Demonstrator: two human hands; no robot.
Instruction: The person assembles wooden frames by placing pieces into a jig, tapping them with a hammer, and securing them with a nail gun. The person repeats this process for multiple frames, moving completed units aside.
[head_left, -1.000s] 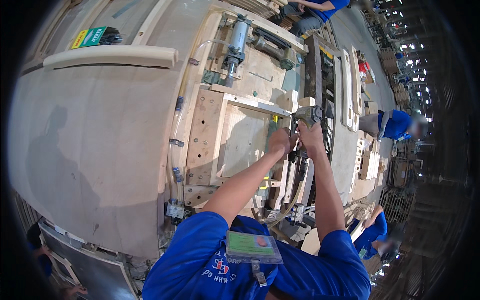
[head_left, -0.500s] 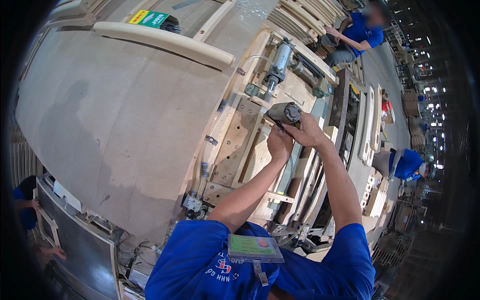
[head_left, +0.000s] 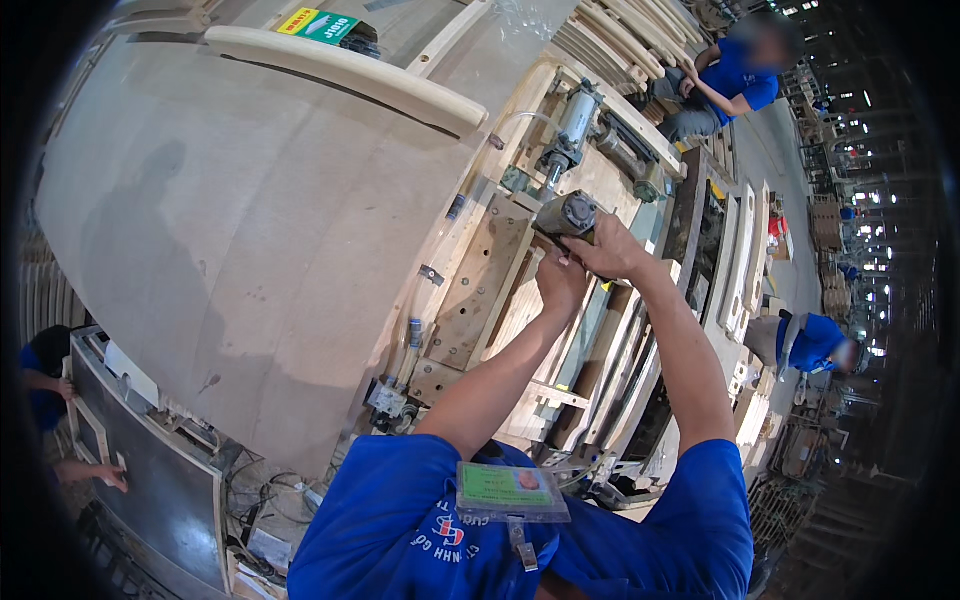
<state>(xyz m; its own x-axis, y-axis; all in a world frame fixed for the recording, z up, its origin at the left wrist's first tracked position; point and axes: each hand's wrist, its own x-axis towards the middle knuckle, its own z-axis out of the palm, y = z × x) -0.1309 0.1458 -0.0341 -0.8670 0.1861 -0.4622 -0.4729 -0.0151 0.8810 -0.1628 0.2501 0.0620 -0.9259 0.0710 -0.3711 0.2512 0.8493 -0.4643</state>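
My right hand (head_left: 616, 248) is wrapped round the handle of an air nail gun (head_left: 570, 213) with a rounded grey head. Just below the tool is my left hand (head_left: 562, 282), its fingers closed close to the gun's underside. What the left fingers hold, if anything, is hidden. Both hands are over a wooden frame (head_left: 512, 312) lying in a clamping jig. Beside that frame is a drilled wooden plate (head_left: 470, 270) of the jig. An air cylinder (head_left: 576, 125) with its rod pointing toward the gun is mounted beyond my hands.
A broad wooden tabletop (head_left: 240, 210) spreads out on the left. On it lie a long rounded rail (head_left: 350, 75) and a green and yellow box (head_left: 318, 25). Co-workers in blue (head_left: 742, 75) are at the far right, the right and the lower left. Wooden parts (head_left: 735, 260) are stacked on the right.
The whole view has shifted slightly. Both hands stay at nearly the same spot on the frame, the nail gun tilted a little differently. The co-worker at the right has moved slightly.
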